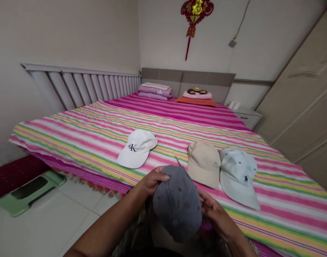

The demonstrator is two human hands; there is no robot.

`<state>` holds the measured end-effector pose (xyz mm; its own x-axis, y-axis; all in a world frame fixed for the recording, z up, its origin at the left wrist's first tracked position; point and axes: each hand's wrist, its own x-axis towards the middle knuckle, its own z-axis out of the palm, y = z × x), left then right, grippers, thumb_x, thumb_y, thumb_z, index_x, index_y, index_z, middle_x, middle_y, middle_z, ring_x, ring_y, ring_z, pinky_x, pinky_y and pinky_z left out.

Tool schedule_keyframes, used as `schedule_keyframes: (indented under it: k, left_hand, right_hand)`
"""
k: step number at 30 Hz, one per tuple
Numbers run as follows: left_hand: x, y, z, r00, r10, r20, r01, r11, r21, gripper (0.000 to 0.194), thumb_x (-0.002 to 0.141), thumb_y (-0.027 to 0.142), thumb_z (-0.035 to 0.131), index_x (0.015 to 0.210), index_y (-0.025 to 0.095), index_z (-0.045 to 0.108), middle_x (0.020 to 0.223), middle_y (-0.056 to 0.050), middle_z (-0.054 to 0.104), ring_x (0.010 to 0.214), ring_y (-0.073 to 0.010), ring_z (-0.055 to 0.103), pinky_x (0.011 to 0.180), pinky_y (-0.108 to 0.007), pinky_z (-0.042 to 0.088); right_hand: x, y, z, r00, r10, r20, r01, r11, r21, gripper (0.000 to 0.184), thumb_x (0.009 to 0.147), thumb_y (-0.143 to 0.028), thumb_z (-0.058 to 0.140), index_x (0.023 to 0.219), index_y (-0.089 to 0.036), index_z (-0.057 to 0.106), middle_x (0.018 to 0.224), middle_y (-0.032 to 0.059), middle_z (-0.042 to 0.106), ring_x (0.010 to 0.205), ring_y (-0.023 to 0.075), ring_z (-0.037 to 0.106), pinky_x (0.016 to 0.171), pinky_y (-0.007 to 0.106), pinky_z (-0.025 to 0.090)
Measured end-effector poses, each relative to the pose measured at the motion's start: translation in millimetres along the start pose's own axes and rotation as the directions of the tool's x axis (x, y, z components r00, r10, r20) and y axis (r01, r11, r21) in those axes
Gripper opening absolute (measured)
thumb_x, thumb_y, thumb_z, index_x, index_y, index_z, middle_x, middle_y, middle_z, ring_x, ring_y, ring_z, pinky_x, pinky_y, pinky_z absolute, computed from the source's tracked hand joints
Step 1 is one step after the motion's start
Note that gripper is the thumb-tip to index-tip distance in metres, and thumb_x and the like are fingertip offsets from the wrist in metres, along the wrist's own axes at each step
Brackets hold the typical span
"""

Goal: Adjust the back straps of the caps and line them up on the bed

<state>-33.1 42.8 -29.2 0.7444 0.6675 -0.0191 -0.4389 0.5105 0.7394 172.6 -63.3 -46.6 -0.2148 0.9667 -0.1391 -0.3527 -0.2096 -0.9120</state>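
Note:
A dark grey baseball cap (176,203) is held up in front of me at the near edge of the bed. My left hand (156,179) grips its upper left rim, thumb on the outside. On the opposite side my right hand (209,206) has its fingers closed at the cap's edge, partly hidden behind it. Beyond lies a white cap (140,144) with "CK" lettering, its brim towards the lower left. A beige cap (203,162) rests to the right of the grey one. Touching or nearly touching it is a pale blue cap (238,171) with a small dark logo.
The bed carries a striped cover (85,132). Folded purple bedding (155,92) and a pink folded pile (197,95) lie by the headboard (163,76). A green stool (26,200) stands on the floor at left, a white nightstand (246,116) at right. A radiator (85,85) lines the left wall.

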Motion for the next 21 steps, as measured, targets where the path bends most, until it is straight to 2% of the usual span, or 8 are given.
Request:
schedule_keyframes:
  k: [2,4,6,8,11,16,19,21]
  left_hand:
    - [-8.2,-1.9,14.3,0.991,-0.110,0.083,0.102,0.991,0.091,0.031,0.047,0.021,0.075,0.076,0.009,0.068,0.062,-0.006,0.066,0.052,-0.0146,0.059,0.056,-0.025,0.046]
    - [-14.1,-0.7,22.0,0.973,-0.196,0.121,0.171,0.966,0.194,0.028,0.047,0.021,0.075,0.072,0.009,0.068,0.063,-0.006,0.066,0.052,-0.0136,0.058,0.055,-0.024,0.044]
    - [-17.6,2.5,23.7,0.967,-0.212,0.142,0.168,0.947,0.273,0.026,0.047,0.022,0.076,0.070,0.009,0.069,0.063,-0.005,0.066,0.053,-0.0133,0.057,0.057,-0.024,0.044]
    - [-19.0,5.7,22.0,0.970,-0.186,0.159,0.132,0.944,0.302,0.028,0.047,0.025,0.076,0.069,0.009,0.069,0.064,-0.005,0.065,0.056,-0.0141,0.056,0.059,-0.025,0.043]
    - [-17.8,7.5,20.0,0.975,-0.170,0.141,0.126,0.953,0.274,0.033,0.048,0.034,0.077,0.065,0.008,0.067,0.058,-0.005,0.062,0.053,-0.0131,0.054,0.056,-0.024,0.041]
    - [-9.5,5.5,28.0,0.986,-0.166,0.028,0.151,0.943,0.296,0.027,0.053,0.028,0.076,0.067,0.009,0.062,0.055,0.001,0.057,0.046,-0.0050,0.046,0.048,-0.017,0.033]
    - [-6.0,3.1,33.2,0.984,-0.176,0.012,0.164,0.937,0.309,0.024,0.055,0.024,0.075,0.066,0.010,0.059,0.055,0.002,0.055,0.045,-0.0040,0.046,0.045,-0.015,0.032]
    - [-5.3,1.1,34.6,0.982,-0.188,0.002,0.180,0.941,0.286,0.023,0.056,0.025,0.074,0.067,0.010,0.059,0.056,0.001,0.057,0.046,-0.0051,0.049,0.046,-0.016,0.034]
  right_hand:
    - [3.0,-23.3,14.5,0.999,-0.043,-0.009,0.044,0.992,0.120,0.052,0.067,-0.045,0.065,0.113,-0.023,0.056,0.106,0.0093,0.062,0.090,0.0218,0.058,0.082,0.033,0.040]
    - [7.4,-37.9,29.0,0.997,-0.077,-0.012,0.078,0.990,0.113,0.057,0.064,-0.057,0.062,0.108,-0.021,0.060,0.098,0.0089,0.064,0.084,0.0209,0.058,0.078,0.032,0.041]
    - [11.7,-44.2,40.7,0.998,-0.047,-0.039,0.046,0.999,-0.025,0.044,0.062,-0.051,0.067,0.091,-0.018,0.065,0.078,0.0043,0.064,0.066,0.0152,0.056,0.063,0.026,0.042]
    - [14.1,-45.5,48.3,0.998,-0.017,-0.065,0.006,0.986,-0.168,0.028,0.061,-0.039,0.072,0.075,-0.016,0.063,0.061,-0.0009,0.058,0.052,0.0095,0.047,0.050,0.020,0.036]
    - [14.1,-44.6,52.6,0.989,-0.108,-0.099,0.071,0.944,-0.321,0.021,0.061,-0.031,0.069,0.070,-0.016,0.057,0.055,-0.0042,0.050,0.048,0.0075,0.040,0.045,0.019,0.031]
    - [10.5,-45.3,54.5,0.915,-0.388,-0.106,0.229,0.719,-0.656,0.008,0.067,-0.021,0.053,0.074,-0.017,0.054,0.059,-0.0028,0.048,0.053,0.0104,0.042,0.049,0.022,0.035]
    - [8.2,-47.0,57.1,0.892,-0.449,-0.051,0.251,0.587,-0.769,0.012,0.067,-0.014,0.048,0.075,-0.016,0.056,0.063,-0.0011,0.051,0.058,0.0119,0.045,0.055,0.023,0.037]
    - [6.9,-48.3,58.5,0.896,-0.442,-0.027,0.250,0.554,-0.795,0.018,0.065,-0.012,0.047,0.079,-0.016,0.057,0.064,-0.0010,0.052,0.059,0.0122,0.046,0.055,0.023,0.037]
